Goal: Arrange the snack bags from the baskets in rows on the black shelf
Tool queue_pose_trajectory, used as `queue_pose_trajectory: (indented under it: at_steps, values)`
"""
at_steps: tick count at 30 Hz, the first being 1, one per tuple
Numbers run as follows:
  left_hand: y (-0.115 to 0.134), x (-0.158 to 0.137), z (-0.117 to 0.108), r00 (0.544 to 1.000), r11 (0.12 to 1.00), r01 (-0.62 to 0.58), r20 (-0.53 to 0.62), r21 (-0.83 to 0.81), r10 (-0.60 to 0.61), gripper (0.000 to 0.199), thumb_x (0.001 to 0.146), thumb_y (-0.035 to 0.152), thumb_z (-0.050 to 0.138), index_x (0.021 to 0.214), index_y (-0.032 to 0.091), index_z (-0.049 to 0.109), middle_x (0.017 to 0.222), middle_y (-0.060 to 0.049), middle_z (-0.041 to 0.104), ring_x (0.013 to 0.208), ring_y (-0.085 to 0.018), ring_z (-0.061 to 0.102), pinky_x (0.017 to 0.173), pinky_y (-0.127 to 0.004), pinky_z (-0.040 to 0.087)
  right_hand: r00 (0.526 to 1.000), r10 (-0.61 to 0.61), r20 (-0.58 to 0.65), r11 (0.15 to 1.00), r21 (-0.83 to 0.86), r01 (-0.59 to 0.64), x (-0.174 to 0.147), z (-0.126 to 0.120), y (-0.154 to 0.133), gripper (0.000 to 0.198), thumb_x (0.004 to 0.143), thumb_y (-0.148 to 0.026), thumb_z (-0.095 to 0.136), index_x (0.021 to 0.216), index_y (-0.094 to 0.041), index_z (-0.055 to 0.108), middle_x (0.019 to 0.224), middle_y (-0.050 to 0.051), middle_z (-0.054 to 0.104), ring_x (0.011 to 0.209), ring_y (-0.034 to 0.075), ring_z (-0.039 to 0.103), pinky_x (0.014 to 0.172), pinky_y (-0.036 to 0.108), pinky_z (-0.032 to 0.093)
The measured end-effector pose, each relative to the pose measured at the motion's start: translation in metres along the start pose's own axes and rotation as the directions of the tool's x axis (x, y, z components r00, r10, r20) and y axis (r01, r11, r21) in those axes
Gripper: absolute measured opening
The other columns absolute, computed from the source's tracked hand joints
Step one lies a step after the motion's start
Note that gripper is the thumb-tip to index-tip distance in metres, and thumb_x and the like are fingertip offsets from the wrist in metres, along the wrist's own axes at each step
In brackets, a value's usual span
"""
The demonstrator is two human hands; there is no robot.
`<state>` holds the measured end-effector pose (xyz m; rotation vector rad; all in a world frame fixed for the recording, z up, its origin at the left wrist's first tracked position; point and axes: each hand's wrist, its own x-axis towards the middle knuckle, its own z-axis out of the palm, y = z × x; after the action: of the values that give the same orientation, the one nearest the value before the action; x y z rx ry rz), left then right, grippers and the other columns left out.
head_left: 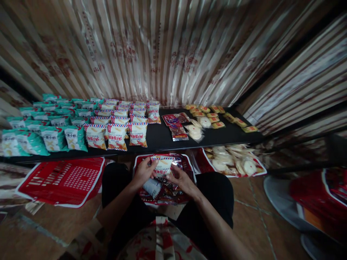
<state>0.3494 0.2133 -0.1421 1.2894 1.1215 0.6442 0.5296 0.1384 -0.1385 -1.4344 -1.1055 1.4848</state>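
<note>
A white snack bag [163,167] with red print and a striped top edge is held between both hands. My left hand [145,170] grips its left side, and my right hand [181,179] has the lower right side. Directly beneath is a red basket [137,160] with a white rim, between the knees. Inside it lie a pale blue and white packet [152,187] and several dark, shiny packets [176,189]. On the black shelf [159,139] ahead, matching white snack bags [117,136] stand in rows.
Green snack bags [53,138] fill the shelf's left end. Red-brown packets [177,126], round white packets [195,131] and small yellow packets [218,124] lie toward its right. A red basket [65,180] sits lower left; another basket [202,162] holds pale packets. A striped curtain [151,54] hangs behind.
</note>
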Motion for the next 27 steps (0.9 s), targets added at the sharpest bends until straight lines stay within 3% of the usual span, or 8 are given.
queue_pose_trajectory:
  at_steps: [5, 8, 11, 17, 21, 27]
  values:
    - [0.007, -0.004, -0.001, 0.997, 0.993, -0.072, -0.03, 0.09, 0.075, 0.038, 0.073, 0.053, 0.061, 0.086, 0.017, 0.059, 0.066, 0.002, 0.063, 0.06, -0.013, 0.059, 0.054, -0.021, 0.043, 0.997, -0.005, -0.082, 0.998, -0.055, 0.001, -0.002, 0.001, -0.004, 0.052, 0.072, -0.053, 0.063, 0.111, -0.019, 0.058, 0.095, 0.005, 0.065, 0.071, 0.016, 0.059, 0.054, 0.025, 0.048]
    - [0.004, -0.007, -0.002, 0.99, 0.987, -0.13, 0.067, 0.097, 0.123, 0.039, 0.07, 0.045, 0.067, 0.097, 0.018, 0.061, 0.088, -0.002, 0.068, 0.081, -0.017, 0.063, 0.071, -0.025, 0.048, 0.997, -0.002, -0.082, 0.998, -0.07, -0.004, -0.003, -0.005, -0.006, 0.045, 0.074, -0.055, 0.061, 0.101, -0.019, 0.06, 0.081, 0.002, 0.064, 0.057, 0.011, 0.053, 0.051, 0.023, 0.044]
    - [-0.003, -0.007, 0.002, 0.977, 0.991, -0.134, 0.168, -0.002, 0.133, 0.044, 0.07, 0.038, 0.068, 0.107, 0.017, 0.058, 0.104, -0.007, 0.067, 0.093, -0.02, 0.063, 0.082, -0.03, 0.048, 0.998, 0.029, -0.055, 0.997, -0.073, -0.033, -0.004, -0.009, -0.006, 0.043, 0.077, -0.055, 0.058, 0.097, -0.018, 0.061, 0.068, -0.002, 0.059, 0.049, 0.008, 0.048, 0.048, 0.021, 0.039]
    - [-0.019, -0.001, 0.013, 0.984, 0.986, -0.109, 0.127, -0.124, 0.125, 0.041, 0.07, 0.031, 0.067, 0.107, 0.016, 0.055, 0.108, -0.009, 0.067, 0.096, -0.022, 0.064, 0.086, -0.035, 0.048, 0.999, 0.048, -0.022, 0.998, -0.034, -0.049, -0.006, -0.008, -0.009, 0.06, 0.072, -0.051, 0.066, 0.12, -0.019, 0.053, 0.085, 0.002, 0.065, 0.055, 0.009, 0.053, 0.052, 0.022, 0.043]
    - [-0.019, 0.002, 0.013, 0.98, 0.988, -0.116, 0.151, -0.106, 0.131, 0.038, 0.072, 0.033, 0.066, 0.105, 0.016, 0.056, 0.106, -0.01, 0.068, 0.095, -0.022, 0.065, 0.084, -0.034, 0.049, 0.999, 0.02, -0.035, 0.998, -0.052, -0.021, -0.003, -0.01, -0.016, 0.057, 0.068, -0.052, 0.069, 0.112, -0.017, 0.059, 0.082, 0.002, 0.067, 0.056, 0.012, 0.054, 0.048, 0.022, 0.042]
    - [-0.01, 0.007, 0.017, 0.985, 0.987, -0.104, 0.126, -0.122, 0.119, 0.041, 0.071, 0.035, 0.067, 0.106, 0.016, 0.057, 0.108, -0.009, 0.068, 0.096, -0.022, 0.065, 0.085, -0.032, 0.049, 0.993, -0.02, -0.113, 0.998, 0.055, 0.026, 0.005, -0.012, -0.022, 0.052, 0.061, -0.055, 0.072, 0.095, -0.016, 0.068, 0.083, 0.005, 0.071, 0.077, 0.023, 0.064, 0.077, 0.036, 0.05]
